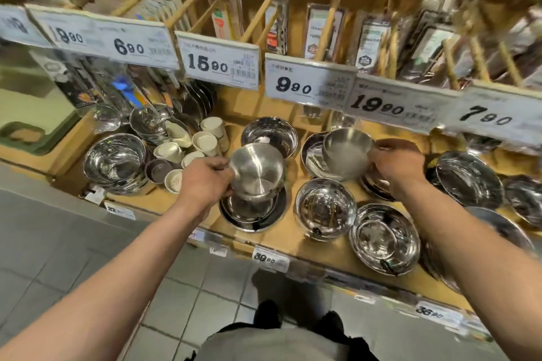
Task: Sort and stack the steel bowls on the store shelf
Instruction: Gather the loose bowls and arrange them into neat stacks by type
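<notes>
White price tags (218, 63) hanging along upper shelf edge; packaged utensils (321, 32) standing behind; small cream cups (205, 142) lying clustered on shelf; grey tiled floor (73, 246) showing below.

Your single head camera looks steeply forward and down, close over the shelf (319, 246) and the tiled floor (73, 246) below you.

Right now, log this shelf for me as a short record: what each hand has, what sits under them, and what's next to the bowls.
left hand: grips a tilted brushed steel bowl
under it: a shiny bowl stack
right hand: holds a second brushed bowl by its rim
under it: a polished bowl
beside bowls: white cups, to the left
overhead tag: 9.90
</notes>
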Available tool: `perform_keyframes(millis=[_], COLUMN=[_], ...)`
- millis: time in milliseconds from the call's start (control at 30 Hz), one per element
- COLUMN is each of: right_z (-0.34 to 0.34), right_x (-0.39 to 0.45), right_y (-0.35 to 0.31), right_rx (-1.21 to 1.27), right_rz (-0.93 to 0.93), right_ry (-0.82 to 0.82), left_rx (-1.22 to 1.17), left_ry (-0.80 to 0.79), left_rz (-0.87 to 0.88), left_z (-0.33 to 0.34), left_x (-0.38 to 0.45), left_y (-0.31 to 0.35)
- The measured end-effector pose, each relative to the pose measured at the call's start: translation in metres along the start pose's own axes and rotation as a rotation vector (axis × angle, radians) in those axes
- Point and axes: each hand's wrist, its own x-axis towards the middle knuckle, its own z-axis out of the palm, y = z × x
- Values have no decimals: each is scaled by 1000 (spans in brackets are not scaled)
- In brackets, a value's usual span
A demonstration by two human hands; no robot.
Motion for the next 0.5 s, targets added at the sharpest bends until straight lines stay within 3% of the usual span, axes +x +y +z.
perform_keyframes(millis=[67, 233, 500], right_z=[-13, -54, -144], right_x=[-9, -42, -108], right_y=[3, 18, 67], right_rx=[27, 168, 259], right_rz=[4, 14, -7], right_ry=[83, 107, 249], left_rx=[74, 118, 134], left_ry=[-30, -122, -415], left_rz=[60, 166, 333], left_z=[5, 35, 110], left_x=[-1, -20, -62], left_y=[6, 34, 65])
